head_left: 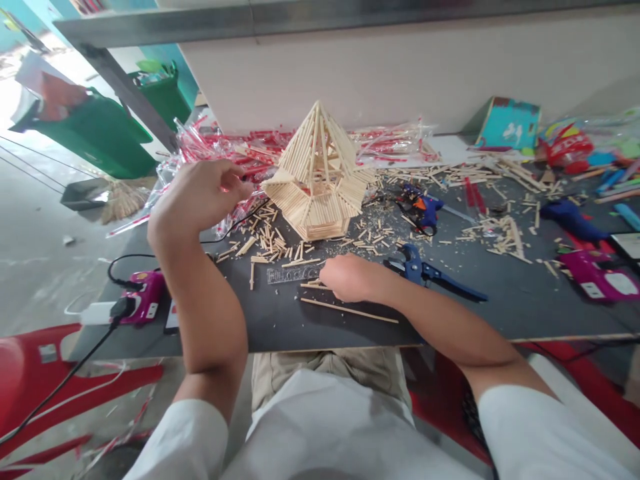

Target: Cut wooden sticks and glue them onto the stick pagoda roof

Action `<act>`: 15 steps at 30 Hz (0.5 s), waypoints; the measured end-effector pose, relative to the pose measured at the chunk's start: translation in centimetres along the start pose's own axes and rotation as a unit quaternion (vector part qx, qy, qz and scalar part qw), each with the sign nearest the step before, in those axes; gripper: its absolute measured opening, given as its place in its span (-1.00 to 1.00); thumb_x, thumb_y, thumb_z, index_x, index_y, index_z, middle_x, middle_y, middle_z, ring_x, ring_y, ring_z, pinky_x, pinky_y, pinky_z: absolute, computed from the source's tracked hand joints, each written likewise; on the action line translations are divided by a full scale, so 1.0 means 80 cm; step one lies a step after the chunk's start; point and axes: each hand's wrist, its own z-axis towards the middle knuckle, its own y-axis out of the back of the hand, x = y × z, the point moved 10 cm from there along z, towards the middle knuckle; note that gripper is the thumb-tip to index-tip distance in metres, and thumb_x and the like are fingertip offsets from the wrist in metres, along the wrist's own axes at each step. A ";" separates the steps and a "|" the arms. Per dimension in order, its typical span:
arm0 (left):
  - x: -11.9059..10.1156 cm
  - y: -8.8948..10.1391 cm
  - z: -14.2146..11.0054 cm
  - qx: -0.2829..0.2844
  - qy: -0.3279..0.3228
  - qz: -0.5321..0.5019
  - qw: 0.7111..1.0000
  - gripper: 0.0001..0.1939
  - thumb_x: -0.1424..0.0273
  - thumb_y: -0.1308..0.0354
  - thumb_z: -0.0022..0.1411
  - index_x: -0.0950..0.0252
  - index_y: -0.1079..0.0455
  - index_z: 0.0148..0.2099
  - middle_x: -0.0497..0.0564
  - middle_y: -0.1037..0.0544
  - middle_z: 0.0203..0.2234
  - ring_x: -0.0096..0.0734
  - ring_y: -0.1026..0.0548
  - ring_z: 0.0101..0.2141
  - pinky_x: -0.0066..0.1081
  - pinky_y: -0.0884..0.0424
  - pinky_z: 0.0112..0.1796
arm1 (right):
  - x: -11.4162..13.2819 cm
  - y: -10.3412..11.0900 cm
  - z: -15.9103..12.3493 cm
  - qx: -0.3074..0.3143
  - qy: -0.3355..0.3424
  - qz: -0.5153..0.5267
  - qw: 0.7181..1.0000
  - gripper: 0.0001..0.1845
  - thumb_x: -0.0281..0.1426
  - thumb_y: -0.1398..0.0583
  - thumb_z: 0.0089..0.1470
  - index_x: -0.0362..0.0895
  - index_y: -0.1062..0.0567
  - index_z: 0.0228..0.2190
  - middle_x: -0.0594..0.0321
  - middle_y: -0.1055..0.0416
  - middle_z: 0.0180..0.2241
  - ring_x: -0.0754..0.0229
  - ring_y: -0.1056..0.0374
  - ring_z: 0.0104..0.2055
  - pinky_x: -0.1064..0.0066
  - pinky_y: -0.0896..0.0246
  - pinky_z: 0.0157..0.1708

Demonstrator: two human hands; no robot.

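My left hand (213, 193) is raised at the left of a small pavilion-like model (315, 180) built of thin wooden sticks, with a pointed roof. Its fingers are loosely curled with a gap between them, and I see nothing held. My right hand (347, 277) rests low over the table in front of the model, its fingers pressed together. What they grip, if anything, is hidden. A clear ruler (293, 274) runs up to its fingertips, and short stick ends show beside them. Nearer to me lies a long wooden stick (350, 311).
Blue cutters (440, 275) and a blue glue gun (425, 208) lie right of the model. Cut stick pieces (270, 240) litter the dark table (280, 327). Red-and-clear plastic wrappers (210, 143) pile behind. Purple power strips (145, 297) sit at both sides, with cables.
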 end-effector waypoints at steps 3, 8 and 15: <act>-0.013 0.026 -0.017 -0.041 -0.013 -0.036 0.998 -0.66 0.13 -0.21 0.25 0.20 -0.60 -0.05 -0.02 -0.64 -0.37 -0.32 -0.55 -0.31 -0.33 -0.34 -0.23 | -0.009 0.039 -0.030 -0.058 -0.013 -0.017 0.998 -0.81 -0.48 -0.17 0.10 -0.26 -0.60 -0.33 -0.12 -0.59 -0.29 -0.03 -0.52 -0.29 0.32 -0.19 -0.37; -0.045 0.035 -0.039 0.006 -0.078 -0.104 0.991 -0.70 0.07 -0.12 0.35 0.10 -0.57 -0.22 -0.14 -0.50 -0.61 -0.47 -0.39 -0.57 -0.37 -0.26 -0.45 | -0.049 0.134 -0.103 -0.306 -0.016 0.199 0.931 -0.83 -0.33 -0.17 0.22 -0.11 -0.53 -0.35 0.30 -0.49 -0.45 0.31 -0.32 -0.45 0.41 -0.16 -0.37; -0.135 -0.037 -0.036 0.135 -0.187 -0.092 0.969 -0.68 0.13 -0.05 0.38 0.12 -0.50 -0.34 -0.02 -0.55 -0.51 -0.34 -0.47 -0.49 -0.26 -0.25 -0.39 | -0.094 0.160 -0.102 -0.409 -0.043 0.371 0.832 -0.80 -0.22 -0.25 0.20 -0.10 -0.50 -0.32 0.28 -0.44 -0.42 0.29 -0.27 -0.43 0.35 -0.20 -0.40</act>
